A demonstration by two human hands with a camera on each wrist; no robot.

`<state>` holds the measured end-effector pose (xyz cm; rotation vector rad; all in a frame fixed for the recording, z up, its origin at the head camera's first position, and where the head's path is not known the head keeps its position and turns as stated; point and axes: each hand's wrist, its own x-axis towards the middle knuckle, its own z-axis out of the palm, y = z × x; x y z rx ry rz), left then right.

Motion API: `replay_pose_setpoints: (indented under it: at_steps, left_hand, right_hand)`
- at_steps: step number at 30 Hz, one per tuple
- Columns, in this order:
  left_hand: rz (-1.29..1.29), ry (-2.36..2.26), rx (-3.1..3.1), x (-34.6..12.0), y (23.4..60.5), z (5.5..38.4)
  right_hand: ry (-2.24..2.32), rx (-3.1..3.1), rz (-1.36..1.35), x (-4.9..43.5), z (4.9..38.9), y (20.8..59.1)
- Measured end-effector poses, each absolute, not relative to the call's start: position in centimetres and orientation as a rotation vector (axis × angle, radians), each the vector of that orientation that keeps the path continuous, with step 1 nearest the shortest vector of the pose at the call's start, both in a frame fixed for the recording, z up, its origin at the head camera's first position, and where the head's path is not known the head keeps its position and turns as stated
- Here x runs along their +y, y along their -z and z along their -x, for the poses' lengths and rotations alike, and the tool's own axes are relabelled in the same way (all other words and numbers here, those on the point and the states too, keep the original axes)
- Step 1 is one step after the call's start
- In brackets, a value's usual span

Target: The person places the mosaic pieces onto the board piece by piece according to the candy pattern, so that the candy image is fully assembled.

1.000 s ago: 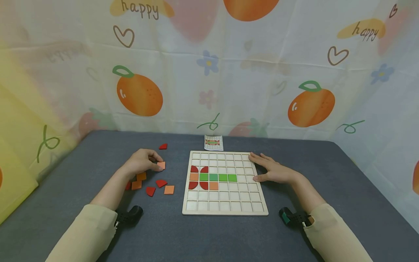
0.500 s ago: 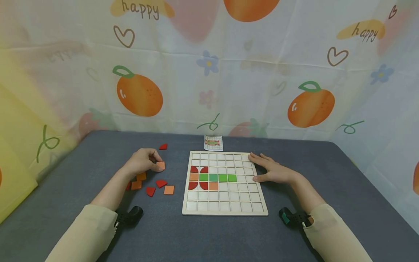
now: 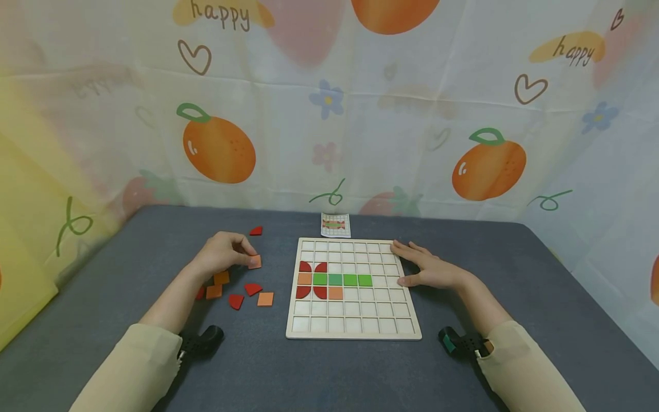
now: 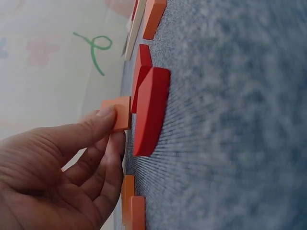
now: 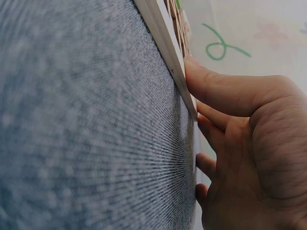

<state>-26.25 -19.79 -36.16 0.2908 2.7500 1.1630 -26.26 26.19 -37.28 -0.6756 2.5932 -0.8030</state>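
Note:
In the head view my left hand [image 3: 225, 249] pinches a light orange square tile [image 3: 254, 262] between thumb and fingers, left of the board. The left wrist view shows that tile [image 4: 123, 112] upright at the thumb tip, beyond two red quarter-round tiles [image 4: 152, 110]. A white gridded wooden board [image 3: 355, 326] lies in the middle, with red quarter-rounds, light orange squares and a row of green squares [image 3: 350, 280] set in its left and middle cells. Against the board's right edge my right hand [image 3: 429, 268] rests with extended fingers, its thumb [image 5: 216, 88] touching the rim.
Loose orange squares [image 3: 214, 292] and red quarter-rounds [image 3: 236, 301] lie around and below the left forearm. One more red quarter-round [image 3: 255, 230] sits behind the left hand. A small pattern card [image 3: 336, 217] stands behind the board, before a printed cloth backdrop [image 3: 386, 143].
My left hand has shifted very slightly, and the light orange tile has moved a little to the right with the fingertips. The right hand and the board stay put.

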Motion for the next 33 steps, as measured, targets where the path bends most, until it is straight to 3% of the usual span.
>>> replay_pose_setpoints:
  at_steps: [8,33]
  left_hand:
    - [-0.236,-1.198,2.711,-19.3,36.0,26.5]
    - [-0.474,-1.285,2.558,-12.3,35.7,25.1]
  right_hand:
    - [0.803,2.593,0.673,26.2,26.2,37.2]
    - [0.796,2.596,0.648,26.1,26.2,37.2]
